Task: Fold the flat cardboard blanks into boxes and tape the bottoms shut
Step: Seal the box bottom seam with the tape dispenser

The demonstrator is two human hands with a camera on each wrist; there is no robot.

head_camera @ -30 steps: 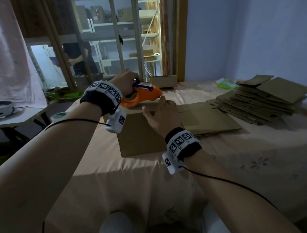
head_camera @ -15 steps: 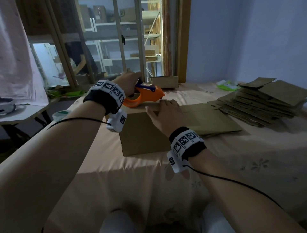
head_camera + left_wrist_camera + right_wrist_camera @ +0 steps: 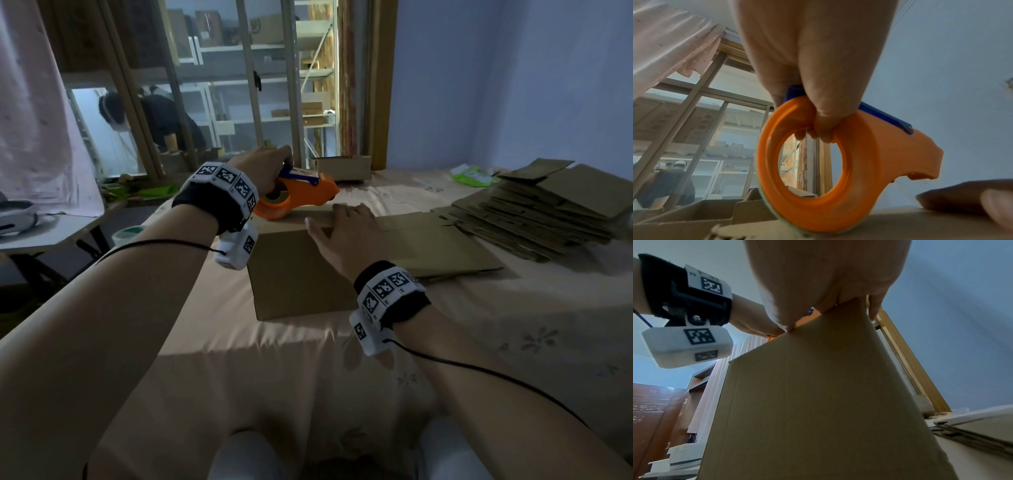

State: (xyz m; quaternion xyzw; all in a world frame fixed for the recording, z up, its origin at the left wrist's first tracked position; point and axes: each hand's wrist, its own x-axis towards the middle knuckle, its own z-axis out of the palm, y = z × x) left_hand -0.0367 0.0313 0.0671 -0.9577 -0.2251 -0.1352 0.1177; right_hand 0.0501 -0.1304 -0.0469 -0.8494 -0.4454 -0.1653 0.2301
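On the cloth-covered table [image 3: 479,342] in front of you stands the folded cardboard box [image 3: 294,274], near the table's middle, its upper face level and its plain side panel facing you. To the right of it, touching or just beside its right edge, one flat blank [image 3: 442,246] lies on the cloth. Farther right, a stack of flat blanks [image 3: 548,205] sits near the table's right edge, its top sheets slightly askew. At the far edge of the table, by the window frame, a small open box [image 3: 342,168] rests.

Your left hand [image 3: 267,171] grips the orange tape dispenser [image 3: 294,202]; the left wrist view shows the fingers [image 3: 822,129] curled through the ring of the dispenser, whose lower rim rests on the box's top face at its far left. Your right hand [image 3: 346,240] lies flat on the near right part of the box top, fingers extended over the upper edge, thumb down the near panel; it presses and does not clasp.

A green-lidded tape roll [image 3: 128,233] sits left of the table, below its edge.
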